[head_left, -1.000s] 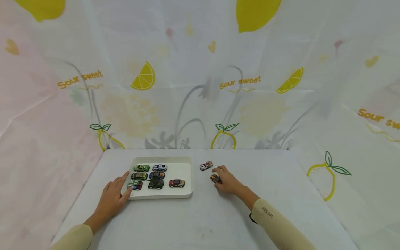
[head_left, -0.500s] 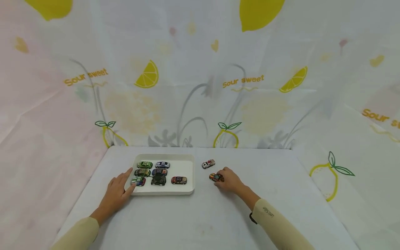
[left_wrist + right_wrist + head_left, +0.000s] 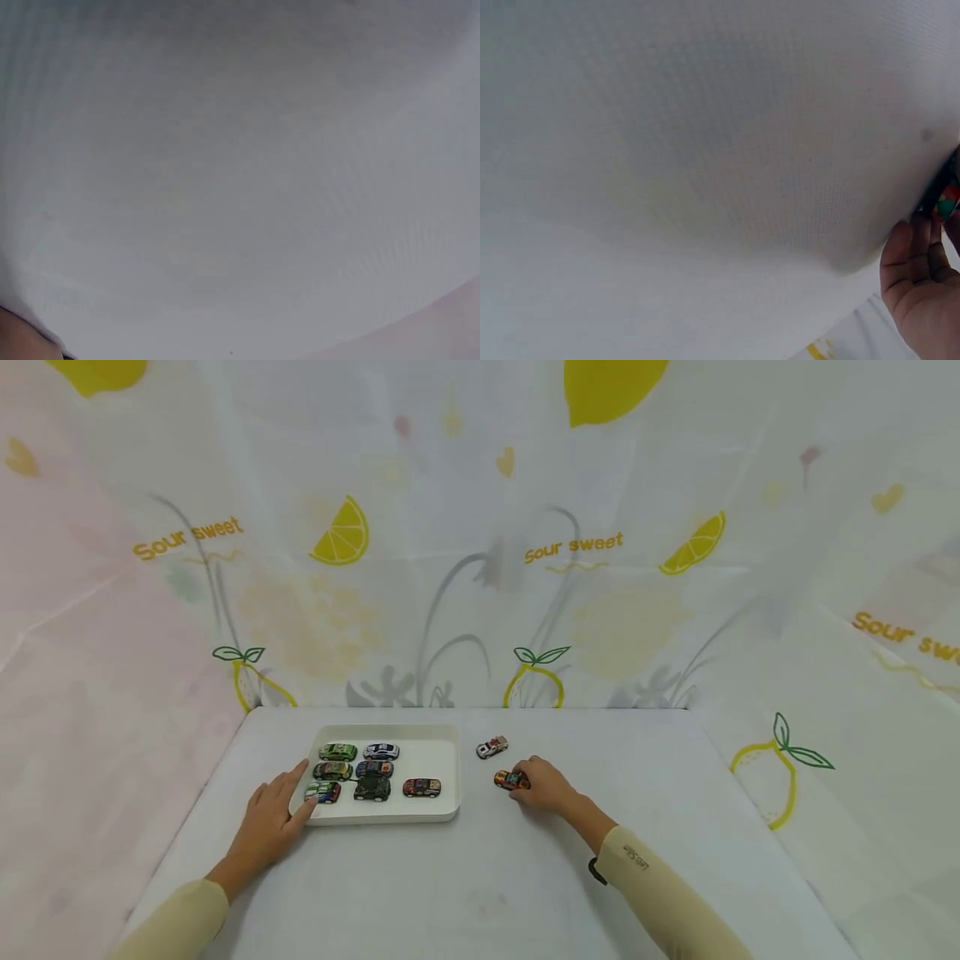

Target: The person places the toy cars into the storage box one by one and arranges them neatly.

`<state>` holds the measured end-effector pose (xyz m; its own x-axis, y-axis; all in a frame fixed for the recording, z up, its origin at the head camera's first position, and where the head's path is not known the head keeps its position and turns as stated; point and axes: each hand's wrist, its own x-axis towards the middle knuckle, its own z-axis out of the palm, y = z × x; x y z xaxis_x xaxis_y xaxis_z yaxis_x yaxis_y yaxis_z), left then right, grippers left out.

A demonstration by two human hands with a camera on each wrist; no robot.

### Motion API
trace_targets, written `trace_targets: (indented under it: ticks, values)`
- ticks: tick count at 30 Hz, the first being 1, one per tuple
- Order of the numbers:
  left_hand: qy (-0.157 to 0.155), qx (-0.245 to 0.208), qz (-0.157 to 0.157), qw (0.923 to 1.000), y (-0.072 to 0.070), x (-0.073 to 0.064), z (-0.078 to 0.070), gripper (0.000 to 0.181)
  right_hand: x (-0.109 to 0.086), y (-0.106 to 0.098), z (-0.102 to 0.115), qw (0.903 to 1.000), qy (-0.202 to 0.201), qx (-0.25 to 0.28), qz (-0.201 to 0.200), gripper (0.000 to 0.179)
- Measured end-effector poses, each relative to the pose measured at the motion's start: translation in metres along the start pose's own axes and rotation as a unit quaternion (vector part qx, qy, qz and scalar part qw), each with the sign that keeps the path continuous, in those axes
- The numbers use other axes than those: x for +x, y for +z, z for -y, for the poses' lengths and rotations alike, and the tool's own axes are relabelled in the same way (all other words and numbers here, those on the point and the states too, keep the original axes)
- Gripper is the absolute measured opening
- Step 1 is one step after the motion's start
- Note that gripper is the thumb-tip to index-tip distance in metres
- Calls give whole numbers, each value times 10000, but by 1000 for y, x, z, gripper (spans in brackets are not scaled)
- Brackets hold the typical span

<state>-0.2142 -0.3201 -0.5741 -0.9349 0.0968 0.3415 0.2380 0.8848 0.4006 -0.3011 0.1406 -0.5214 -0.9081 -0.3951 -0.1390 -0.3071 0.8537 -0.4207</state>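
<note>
My right hand [image 3: 546, 786] pinches a small orange and red toy car [image 3: 507, 779] between thumb and fingers, close over the white table, right of the tray. In the right wrist view, the curled fingers and part of the colourful toy car show at the right edge. My left hand [image 3: 264, 820] rests at the left end of a shallow white tray [image 3: 442, 817]. Its fingers lie along the tray's left side, and the thumb reaches over the near left corner. A white and red toy car [image 3: 492, 747] stands just behind the held one.
Several toy cars stand in the tray, mostly in its left half, among them a green car [image 3: 337, 752] and a dark off-road car [image 3: 372, 788]. A red and tan car [image 3: 422, 787] is farther right. A lemon-printed cloth [image 3: 465, 610] rises behind the table.
My right thumb and fingers have drawn in around the orange toy car, which has turned slightly. The left hand stays at the tray. The head view shifts a little.
</note>
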Motion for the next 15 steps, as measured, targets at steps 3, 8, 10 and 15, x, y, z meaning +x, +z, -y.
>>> trace_targets:
  ticks: [3,8,10,15]
  values:
    - [-13,6,-15,10000,-4,-2,2,68,2,1,3,10000,8,1,-18,40]
    - [21,-36,-100,9999,-2,-4,1,67,0,4,-1,10000,-32,58,-54,39]
    - [37,-68,-118,9999,-1,-3,-1,67,-2,3,-4,9998,-155,20,-111,38]
    - [6,-60,-125,9999,-4,1,-3,66,1,0,-5,9992,-351,-32,-201,36]
